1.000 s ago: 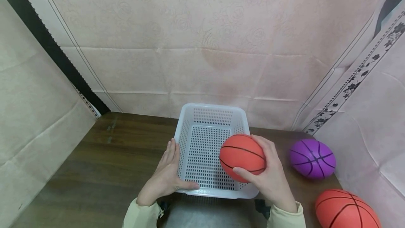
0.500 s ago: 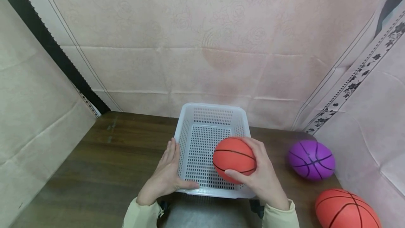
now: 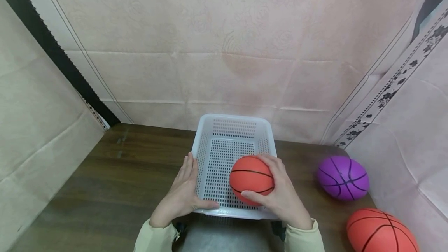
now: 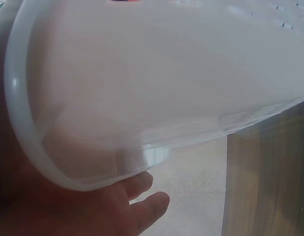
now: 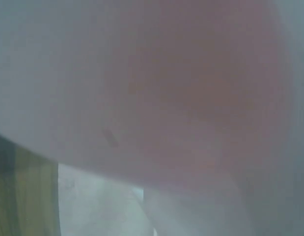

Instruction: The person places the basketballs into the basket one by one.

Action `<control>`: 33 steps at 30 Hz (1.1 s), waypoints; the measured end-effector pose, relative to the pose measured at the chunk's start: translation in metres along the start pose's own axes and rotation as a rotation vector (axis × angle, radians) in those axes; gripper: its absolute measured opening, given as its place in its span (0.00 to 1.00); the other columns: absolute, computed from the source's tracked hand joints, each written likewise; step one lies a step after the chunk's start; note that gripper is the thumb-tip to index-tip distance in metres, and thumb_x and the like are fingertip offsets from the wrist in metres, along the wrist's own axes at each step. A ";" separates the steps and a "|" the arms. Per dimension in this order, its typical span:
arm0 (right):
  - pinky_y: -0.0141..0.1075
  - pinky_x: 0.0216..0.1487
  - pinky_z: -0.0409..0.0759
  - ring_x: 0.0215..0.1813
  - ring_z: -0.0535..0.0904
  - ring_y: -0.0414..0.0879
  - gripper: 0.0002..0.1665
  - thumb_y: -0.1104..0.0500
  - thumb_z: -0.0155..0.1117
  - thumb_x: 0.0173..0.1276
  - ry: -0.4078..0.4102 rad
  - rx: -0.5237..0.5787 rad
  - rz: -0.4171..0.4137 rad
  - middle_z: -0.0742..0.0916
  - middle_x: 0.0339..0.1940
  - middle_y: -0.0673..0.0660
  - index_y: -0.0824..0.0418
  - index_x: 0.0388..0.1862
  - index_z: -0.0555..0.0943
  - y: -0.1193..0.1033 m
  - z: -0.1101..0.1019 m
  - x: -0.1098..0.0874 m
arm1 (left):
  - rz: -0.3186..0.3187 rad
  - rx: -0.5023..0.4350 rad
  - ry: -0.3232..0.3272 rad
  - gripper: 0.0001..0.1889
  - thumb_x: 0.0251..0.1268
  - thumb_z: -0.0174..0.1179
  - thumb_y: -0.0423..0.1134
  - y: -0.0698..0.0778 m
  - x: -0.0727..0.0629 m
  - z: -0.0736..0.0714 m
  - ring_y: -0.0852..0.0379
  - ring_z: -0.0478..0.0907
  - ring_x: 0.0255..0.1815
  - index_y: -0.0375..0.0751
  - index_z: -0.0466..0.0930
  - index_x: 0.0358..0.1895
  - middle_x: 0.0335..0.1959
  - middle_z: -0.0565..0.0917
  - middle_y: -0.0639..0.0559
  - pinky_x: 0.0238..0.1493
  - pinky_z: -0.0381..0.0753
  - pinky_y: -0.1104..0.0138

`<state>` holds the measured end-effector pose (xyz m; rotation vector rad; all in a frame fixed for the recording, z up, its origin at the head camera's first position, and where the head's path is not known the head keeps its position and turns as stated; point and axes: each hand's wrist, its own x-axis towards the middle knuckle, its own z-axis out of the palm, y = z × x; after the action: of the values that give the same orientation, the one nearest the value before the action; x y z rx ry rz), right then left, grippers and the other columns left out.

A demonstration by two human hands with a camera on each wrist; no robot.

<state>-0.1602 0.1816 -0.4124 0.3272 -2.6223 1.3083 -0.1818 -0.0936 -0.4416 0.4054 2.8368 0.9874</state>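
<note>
A white perforated plastic basket (image 3: 206,143) stands on the wooden table in the head view. My left hand (image 3: 179,193) rests against its near left corner, fingers straight along the outer side and thumb across the near rim. The left wrist view shows the basket's translucent wall (image 4: 142,88) close up, with fingertips (image 4: 154,204) outside it. My right hand (image 3: 280,195) grips a small orange basketball (image 3: 246,178) within the basket's near right part. Whether the ball touches the basket floor cannot be seen. A blurred pale surface fills most of the right wrist view.
To the right of the basket lies a purple basketball (image 3: 343,178) on the table (image 3: 140,166). Nearer, at the lower right, is another orange basketball (image 3: 383,230). Pale cloth (image 3: 210,49) hangs behind the table and at both sides.
My right hand has carried the orange basketball left and slightly down, from the basket's right rim further inside. The left hand and the basket stay nearly still.
</note>
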 end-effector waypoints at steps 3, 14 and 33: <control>0.48 0.44 0.83 0.56 0.73 0.48 0.55 0.33 0.79 0.41 -0.006 -0.002 0.005 0.68 0.64 0.39 0.35 0.69 0.66 0.000 0.001 0.000 | 0.000 0.002 0.000 0.78 0.29 0.76 0.68 -0.001 0.000 0.001 0.44 0.26 0.78 0.33 0.32 0.76 0.78 0.28 0.42 0.73 0.38 0.43; 0.45 0.44 0.83 0.56 0.73 0.47 0.54 0.32 0.79 0.40 -0.036 -0.013 0.007 0.68 0.62 0.39 0.35 0.68 0.67 0.001 0.005 0.001 | 0.007 -0.005 -0.006 0.77 0.30 0.77 0.67 0.000 -0.001 -0.001 0.44 0.26 0.78 0.32 0.32 0.76 0.78 0.29 0.42 0.73 0.38 0.43; 0.42 0.46 0.80 0.60 0.69 0.45 0.55 0.31 0.78 0.40 -0.105 -0.076 0.040 0.66 0.64 0.38 0.38 0.69 0.68 0.006 0.017 0.002 | 0.001 -0.006 -0.013 0.78 0.30 0.77 0.67 0.000 0.000 0.000 0.44 0.25 0.78 0.33 0.31 0.76 0.78 0.27 0.43 0.72 0.37 0.41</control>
<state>-0.1645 0.1715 -0.4262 0.3428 -2.7706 1.2320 -0.1816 -0.0937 -0.4420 0.4108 2.8222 0.9890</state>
